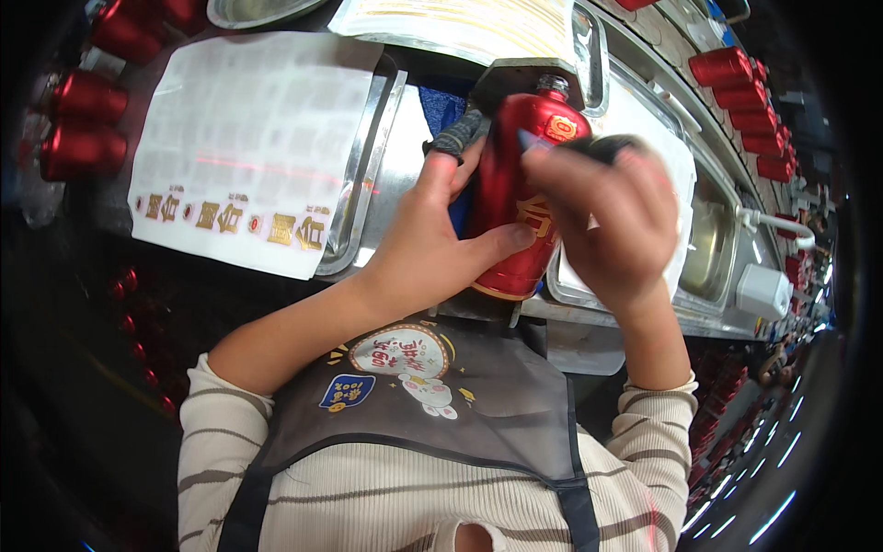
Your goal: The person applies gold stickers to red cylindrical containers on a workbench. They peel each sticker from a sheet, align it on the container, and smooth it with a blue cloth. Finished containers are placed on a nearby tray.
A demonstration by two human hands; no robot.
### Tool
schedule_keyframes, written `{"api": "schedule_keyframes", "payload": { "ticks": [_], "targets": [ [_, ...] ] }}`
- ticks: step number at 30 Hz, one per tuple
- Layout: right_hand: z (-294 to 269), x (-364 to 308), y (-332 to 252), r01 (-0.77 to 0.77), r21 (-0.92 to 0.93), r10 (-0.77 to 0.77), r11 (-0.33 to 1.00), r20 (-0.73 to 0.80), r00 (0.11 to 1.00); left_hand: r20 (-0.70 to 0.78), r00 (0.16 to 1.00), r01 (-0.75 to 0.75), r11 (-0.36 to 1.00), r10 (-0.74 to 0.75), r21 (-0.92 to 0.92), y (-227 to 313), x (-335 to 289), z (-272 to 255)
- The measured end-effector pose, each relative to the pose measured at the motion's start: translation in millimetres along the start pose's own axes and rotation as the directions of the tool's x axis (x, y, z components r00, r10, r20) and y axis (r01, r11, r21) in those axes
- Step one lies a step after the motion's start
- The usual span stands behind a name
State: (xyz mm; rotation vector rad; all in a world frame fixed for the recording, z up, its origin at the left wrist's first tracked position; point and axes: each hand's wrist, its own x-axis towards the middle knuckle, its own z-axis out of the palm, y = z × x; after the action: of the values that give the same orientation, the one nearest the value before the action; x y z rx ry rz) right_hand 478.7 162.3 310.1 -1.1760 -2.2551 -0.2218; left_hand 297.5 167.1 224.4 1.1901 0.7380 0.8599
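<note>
A glossy red bottle (501,198) with a bare threaded neck, a small red-and-gold emblem and gold characters lies tilted in front of me, neck away from me. Round its left side wraps my left hand (428,221), closed on it, thumb pressed near the characters. One of that hand's fingers wears a dark grey cover (457,133). Over the bottle's right side is my right hand (607,207), smeared by motion, its fingers curled in. A dark cover shows on one finger. At its fingertips is a small bluish spot; what it holds, if anything, I cannot make out.
To the left, a white decal sheet (253,147) with gold characters along its near edge lies over a metal tray (375,166). Another sheet with gold stripes (451,28) lies beyond. Red bottles (83,152) stand left, more (722,69) right. A sink (708,244) is at right.
</note>
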Motion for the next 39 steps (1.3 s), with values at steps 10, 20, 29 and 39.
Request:
{"api": "schedule_keyframes", "payload": {
  "ticks": [10,20,29,39],
  "targets": [
    [-8,-60,-45,-0.308,0.384,0.354,0.87,-0.054,0.934,-0.052,0.999,0.005,0.985,-0.014,-0.173,12,0,16],
    [14,-82,-39,-0.686,0.593,0.878,0.422,-0.079,0.472,0.202,0.894,-0.439,0.691,0.401,0.574,4,10,-15],
    [3,-87,-21,-0.459,0.867,0.903,-0.196,0.342,0.261,0.545,0.744,-0.644,0.198,0.387,0.739,32,22,-14],
    [27,-60,-59,-0.757,0.621,0.905,0.202,0.178,0.387,0.322,0.877,-0.432,0.292,0.356,0.853,1,-14,-30]
  ]
}}
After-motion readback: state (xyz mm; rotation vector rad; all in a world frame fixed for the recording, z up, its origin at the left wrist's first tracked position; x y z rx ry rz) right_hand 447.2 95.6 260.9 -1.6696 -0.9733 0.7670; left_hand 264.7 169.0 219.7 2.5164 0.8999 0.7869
